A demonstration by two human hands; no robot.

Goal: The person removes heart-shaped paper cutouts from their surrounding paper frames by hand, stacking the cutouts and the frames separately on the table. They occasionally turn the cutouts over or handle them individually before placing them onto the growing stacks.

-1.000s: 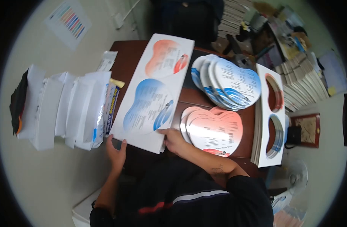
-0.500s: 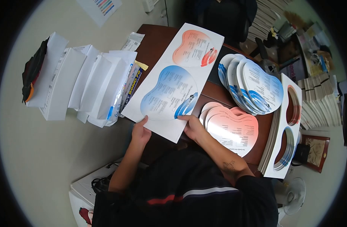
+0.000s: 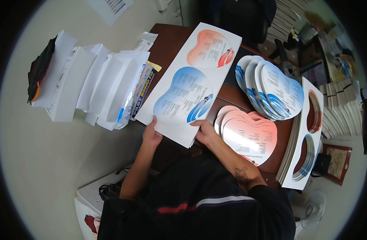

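My left hand [image 3: 152, 135] grips the near left edge of a white printed card sheet [image 3: 171, 132], thumb on top. My right hand [image 3: 206, 132] holds the near right corner the same way, thumb on the face and fingers beneath. Printed on the sheet are a red rounded shape [image 3: 207, 49] and a larger blue one [image 3: 183, 94]. Layered edges show at the near corner, so more than one sheet seems to lie there. Right of my right hand sits a pile of red cut-out cards [image 3: 249, 136]; beyond it is a pile of blue cut-out cards [image 3: 281, 90].
At the table's [image 3: 167, 36] right edge stands a stack of cut frames [image 3: 297, 140] with open holes. White paper packs [image 3: 99, 84] and a yellow-and-blue box [image 3: 144, 92] line the left side. A black chair [image 3: 239, 20] is behind the table, and a fan [image 3: 311, 210] stands lower right.
The view has shifted slightly, moving everything a little to the right. Layered edges now show at the sheet's near corner. Both hands keep their grip in nearly the same places.
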